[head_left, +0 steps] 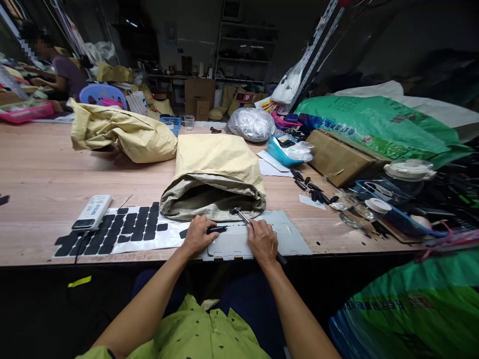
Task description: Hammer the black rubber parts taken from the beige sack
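Small black part (217,230): pinched at the fingertips of the left hand (197,234), low over a grey plate (290,238) at the near edge of the wooden table (37,174).
Left hand: fingers closed on the part, knuckles up, wrist at the table edge.
Right hand (263,242): wrapped around a metal-tipped tool (243,217), its tip pointing away toward the sack mouth and its dark handle end sticking out behind the palm.
Open sack (213,194): tan, lying just behind both hands, mouth rolled back and facing the person.
Pad sheet (123,232): white backing with rows of black rectangular pads, just left of the left hand; several spaces in the rows are bare.
White handset (92,212): resting on the sheet's far left corner.
Second sack (123,132): crumpled, farther back on the left.
Right side: loose black pieces (309,185), a cardboard box (337,157), a blue tray (280,154) and a green sack (374,122).
Background: a co-worker (69,75) is seated at the far left end.
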### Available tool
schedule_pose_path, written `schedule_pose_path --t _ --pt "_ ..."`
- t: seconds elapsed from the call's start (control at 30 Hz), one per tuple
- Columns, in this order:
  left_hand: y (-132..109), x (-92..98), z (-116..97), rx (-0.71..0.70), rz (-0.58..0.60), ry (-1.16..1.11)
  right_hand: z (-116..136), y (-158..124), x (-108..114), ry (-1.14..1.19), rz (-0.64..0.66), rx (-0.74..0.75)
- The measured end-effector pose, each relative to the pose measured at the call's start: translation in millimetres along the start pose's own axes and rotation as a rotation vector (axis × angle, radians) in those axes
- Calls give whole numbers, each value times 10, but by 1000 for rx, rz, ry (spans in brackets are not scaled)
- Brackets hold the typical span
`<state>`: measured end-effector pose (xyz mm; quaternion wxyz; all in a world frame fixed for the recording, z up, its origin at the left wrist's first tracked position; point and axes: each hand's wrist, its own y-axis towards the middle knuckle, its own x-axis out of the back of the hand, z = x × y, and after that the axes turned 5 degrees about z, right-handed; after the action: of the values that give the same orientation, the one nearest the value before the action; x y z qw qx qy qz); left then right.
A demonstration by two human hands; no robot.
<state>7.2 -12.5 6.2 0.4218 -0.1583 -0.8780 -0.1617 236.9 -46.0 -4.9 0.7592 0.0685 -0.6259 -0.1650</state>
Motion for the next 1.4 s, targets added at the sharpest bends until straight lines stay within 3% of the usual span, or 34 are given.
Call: schedule_pose_path --t 0.2,0.3,0.5,0.87,1.07,1.17,1.4 --pt "32 39 -7 56 47 -47 122 -207 188 421 -10 -4" --pt "28 45 -14 78 59 -61 236 -415 275 623 73 45" --pt "25 83 -60 86 70 -62 383 -658 351 683 158 53" --pt "33 96 -84 115 93 -56 530 -638 446 727 187 53" --pt "25 79 -78 110 76 -54 560 -632 357 685 243 66" --pt "30 53 -53 108 72 -70 445 -502 344 616 185 69" --pt "18 56 -54 101 59 -68 21 -82 159 64 37 53"
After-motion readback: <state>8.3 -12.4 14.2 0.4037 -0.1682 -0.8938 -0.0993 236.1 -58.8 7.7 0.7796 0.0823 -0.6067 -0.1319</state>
